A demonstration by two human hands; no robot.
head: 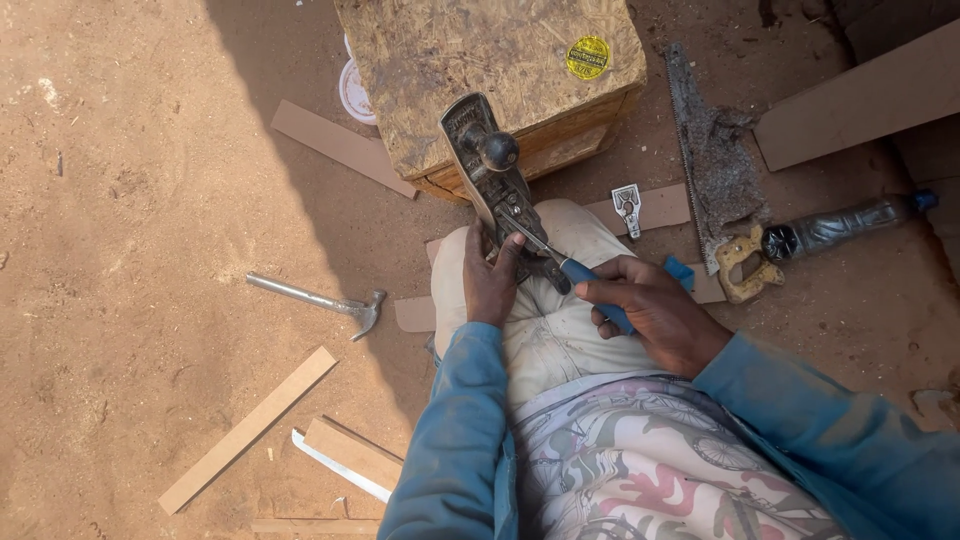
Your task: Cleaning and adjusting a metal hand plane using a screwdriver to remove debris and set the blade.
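A dark metal hand plane (490, 175) rests on my knee, its front end against a wooden box (490, 60). My left hand (490, 282) grips the plane's rear end. My right hand (655, 315) is closed around a blue-handled screwdriver (590, 285), whose metal shaft points up-left and meets the plane's middle. Both sleeves are blue.
A metal claw hammer (320, 300) lies on the dirt to the left. A hand saw (715, 170) and a crushed plastic bottle (850, 222) lie to the right. Wooden strips (245, 430), a metal blade (338, 466), a small metal part (628, 205) and a board (860, 100) are scattered around.
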